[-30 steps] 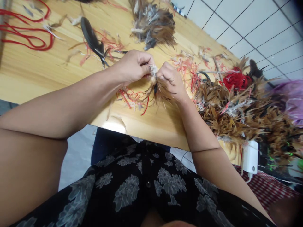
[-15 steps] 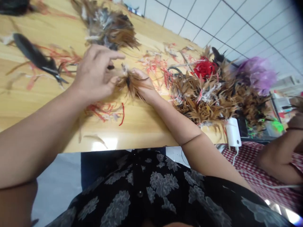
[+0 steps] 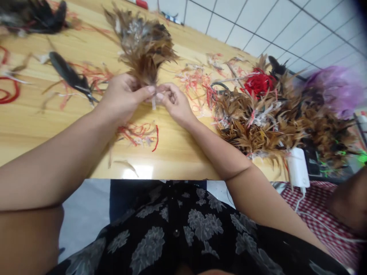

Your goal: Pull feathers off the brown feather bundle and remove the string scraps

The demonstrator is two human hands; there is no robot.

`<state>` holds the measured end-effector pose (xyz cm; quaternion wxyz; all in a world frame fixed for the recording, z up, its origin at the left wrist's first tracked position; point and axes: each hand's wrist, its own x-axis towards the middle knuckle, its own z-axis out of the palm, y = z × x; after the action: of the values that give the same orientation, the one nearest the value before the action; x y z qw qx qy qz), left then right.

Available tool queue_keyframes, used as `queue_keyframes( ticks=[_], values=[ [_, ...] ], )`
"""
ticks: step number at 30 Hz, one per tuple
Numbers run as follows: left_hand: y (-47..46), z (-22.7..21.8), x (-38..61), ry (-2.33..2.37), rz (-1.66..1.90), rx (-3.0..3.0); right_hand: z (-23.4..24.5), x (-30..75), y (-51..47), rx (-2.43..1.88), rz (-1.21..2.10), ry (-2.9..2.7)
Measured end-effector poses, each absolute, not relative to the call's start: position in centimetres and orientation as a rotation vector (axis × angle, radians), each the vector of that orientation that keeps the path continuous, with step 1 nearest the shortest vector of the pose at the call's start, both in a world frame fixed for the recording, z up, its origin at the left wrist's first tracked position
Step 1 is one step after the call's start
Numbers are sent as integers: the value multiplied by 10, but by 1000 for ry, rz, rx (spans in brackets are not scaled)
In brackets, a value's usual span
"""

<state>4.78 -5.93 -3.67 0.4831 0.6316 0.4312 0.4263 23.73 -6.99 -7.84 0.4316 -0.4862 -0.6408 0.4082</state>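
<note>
My left hand (image 3: 123, 93) is closed, thumb and fingers pinching the base of a small bunch of brown feathers (image 3: 147, 68). The feathers point away from me, and their bound lower end faces me. A short whitish strip (image 3: 154, 102) hangs from that end. My right hand (image 3: 177, 103) meets it from the other side, its thumb and fingertips pinched at the base of the same bunch. Just behind lies a larger heap of brown and grey feathers (image 3: 140, 32), overlapping the held bunch in view, so I cannot tell whether they touch.
Brown feather bunches (image 3: 252, 122) are piled at right, with a red ball of string (image 3: 259, 83) and purple material (image 3: 334, 89). A white power bank (image 3: 298, 167) sits at the table edge. Dark feathers (image 3: 69, 72) and red scraps (image 3: 137, 133) lie about. A co-worker's arm (image 3: 351, 202) is at far right.
The small feather bunch has turned from pointing down toward me to pointing away. My left hand, raised and loosely open before, now pinches its base. My right hand has shifted to its bound end.
</note>
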Motion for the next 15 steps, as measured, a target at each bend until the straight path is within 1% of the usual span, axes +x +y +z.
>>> queue_keyframes(
  ticks=[5,10,15],
  values=[
    [-58,-37,52,949,988,1241,-82,243,-70,-1168,1043,-1718],
    [-59,-31,55,886,980,1118,-76,246,-70,-1130,1075,-1672],
    [-54,-40,53,810,946,1120,-74,246,-70,-1184,1060,-1671]
  ],
)
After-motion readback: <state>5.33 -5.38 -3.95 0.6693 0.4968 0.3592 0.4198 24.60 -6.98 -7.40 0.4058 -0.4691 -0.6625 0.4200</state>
